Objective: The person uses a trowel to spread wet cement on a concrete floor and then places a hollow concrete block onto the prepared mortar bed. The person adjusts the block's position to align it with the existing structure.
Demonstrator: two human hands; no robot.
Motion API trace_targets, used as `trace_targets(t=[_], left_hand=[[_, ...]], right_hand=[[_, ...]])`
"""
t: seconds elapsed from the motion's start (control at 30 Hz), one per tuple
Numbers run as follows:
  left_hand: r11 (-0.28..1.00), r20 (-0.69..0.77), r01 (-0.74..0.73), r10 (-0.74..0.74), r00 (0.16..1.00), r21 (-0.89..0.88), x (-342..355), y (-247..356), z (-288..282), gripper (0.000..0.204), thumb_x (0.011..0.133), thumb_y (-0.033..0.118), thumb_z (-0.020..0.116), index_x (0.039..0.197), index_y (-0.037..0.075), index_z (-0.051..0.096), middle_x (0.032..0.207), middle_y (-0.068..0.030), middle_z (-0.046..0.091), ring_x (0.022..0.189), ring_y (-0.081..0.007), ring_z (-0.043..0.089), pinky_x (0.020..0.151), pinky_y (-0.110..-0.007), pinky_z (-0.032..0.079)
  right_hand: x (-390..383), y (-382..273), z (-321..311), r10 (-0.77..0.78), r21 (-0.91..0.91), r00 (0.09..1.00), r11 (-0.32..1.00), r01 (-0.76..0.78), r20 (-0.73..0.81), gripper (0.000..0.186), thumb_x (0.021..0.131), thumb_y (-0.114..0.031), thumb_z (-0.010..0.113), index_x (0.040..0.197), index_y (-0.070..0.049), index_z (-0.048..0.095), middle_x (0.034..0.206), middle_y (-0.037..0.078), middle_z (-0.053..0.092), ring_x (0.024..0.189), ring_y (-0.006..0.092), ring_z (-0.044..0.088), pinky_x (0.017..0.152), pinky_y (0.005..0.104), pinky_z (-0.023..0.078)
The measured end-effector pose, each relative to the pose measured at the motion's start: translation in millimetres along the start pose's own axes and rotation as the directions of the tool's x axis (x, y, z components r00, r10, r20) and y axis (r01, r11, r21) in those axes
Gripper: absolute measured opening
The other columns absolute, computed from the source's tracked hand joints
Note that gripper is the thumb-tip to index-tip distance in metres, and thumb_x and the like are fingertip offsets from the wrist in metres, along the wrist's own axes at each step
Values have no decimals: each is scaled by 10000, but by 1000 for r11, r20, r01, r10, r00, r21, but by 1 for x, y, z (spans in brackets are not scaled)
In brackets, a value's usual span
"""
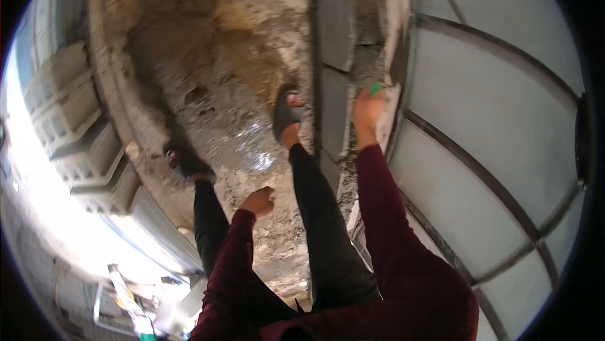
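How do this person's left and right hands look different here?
The right hand has a small green object in its grip, while the left hand shows no object. The right hand reaches farther forward, near the pale panels; the left hand is farther back, over the muddy ground. Both hands are bare and come out of dark red sleeves.

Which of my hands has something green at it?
Your bare right hand, with a small green object at its far end; your bare left hand shows none.

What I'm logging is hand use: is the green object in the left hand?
No, the right hand has the green object at its fingers.
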State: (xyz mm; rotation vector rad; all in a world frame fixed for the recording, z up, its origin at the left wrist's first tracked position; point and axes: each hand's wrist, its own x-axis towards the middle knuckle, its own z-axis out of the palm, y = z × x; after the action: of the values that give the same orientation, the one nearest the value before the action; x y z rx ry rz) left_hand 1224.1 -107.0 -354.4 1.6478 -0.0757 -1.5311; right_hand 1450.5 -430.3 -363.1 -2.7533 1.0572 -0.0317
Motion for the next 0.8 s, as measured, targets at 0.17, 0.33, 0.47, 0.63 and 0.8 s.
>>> trace_targets(t=[0.17,0.33,0.47,0.63,0.8], left_hand=[[995,10,-102,102,995,-18,-14,8,-9,216,749,106,512,934,21,585,1012,-176,598,980,-354,571,830,-436,456],[979,-83,-197,192,978,-50,-21,9,-11,186,716,89,532,889,37,575,959,-154,585,955,-341,570,801,-440,458],[987,-126,-159,157,980,-8,-32,11,-22,257,672,70,567,926,29,567,993,-116,578,982,-307,563,804,-429,461],[945,-232,-320,297,926,-70,-26,27,-23,251,647,61,567,895,24,550,943,-122,564,952,-301,562,786,-427,462],[968,-227,-243,222,948,-66,-28,22,-33,207,650,76,566,851,37,536,918,-119,557,933,-303,561,778,-429,459]], right_hand=[[-56,-75,27,-235,283,868,952,115,438,285,855,-190,542,960,73,509,791,265,608,695,395,601,619,450,449],[5,-160,162,-548,84,655,796,599,520,348,847,-273,559,883,72,574,731,268,595,688,411,600,621,475,459],[42,-305,183,-780,250,459,589,769,426,407,866,-354,577,877,53,586,691,208,612,639,327,613,587,428,486],[-25,-270,242,-650,303,301,648,698,697,363,873,-305,583,847,57,577,655,177,572,580,297,532,622,420,476],[-102,-163,200,-484,179,276,701,691,830,318,824,-253,601,878,60,586,766,243,616,705,387,606,654,480,473]])
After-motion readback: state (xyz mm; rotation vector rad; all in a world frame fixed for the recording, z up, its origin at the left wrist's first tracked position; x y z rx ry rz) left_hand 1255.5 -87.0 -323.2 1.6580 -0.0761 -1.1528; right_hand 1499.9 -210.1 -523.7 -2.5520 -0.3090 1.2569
